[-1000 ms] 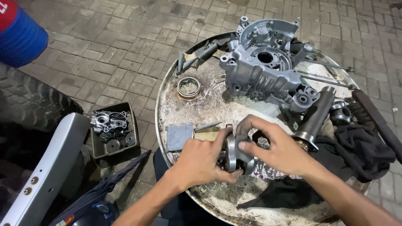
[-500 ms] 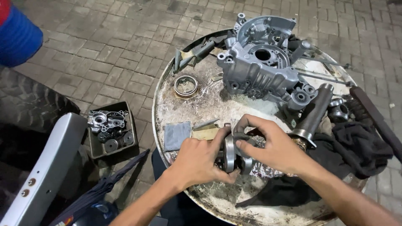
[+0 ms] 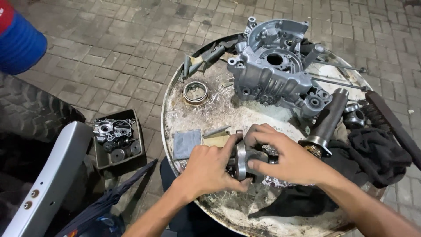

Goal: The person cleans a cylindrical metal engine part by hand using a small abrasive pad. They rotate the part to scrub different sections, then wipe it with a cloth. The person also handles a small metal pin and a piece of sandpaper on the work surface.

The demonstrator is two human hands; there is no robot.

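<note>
We find a round, dark steel crank assembly with a flat disc web (image 3: 242, 160) held on edge just above the near part of a round, scuffed whitish metal drum top (image 3: 219, 109). The left hand (image 3: 209, 169) is closed around the disc's left face; the right hand (image 3: 287, 158) grips its right side, fingers (image 3: 258, 132) curled over the top. Just left of the left hand lies a small grey square pad (image 3: 186, 144). Beyond the right hand sits a large grey cast-aluminium engine case (image 3: 272, 72), and to its right a dark steel tube (image 3: 326, 123) and black rag (image 3: 372, 151). Beyond the left hand rests a metal bearing ring (image 3: 195, 92). The drum stands on grey brick paving (image 3: 109, 57); well left of the left hand, a black tray of small parts (image 3: 116, 138).
</note>
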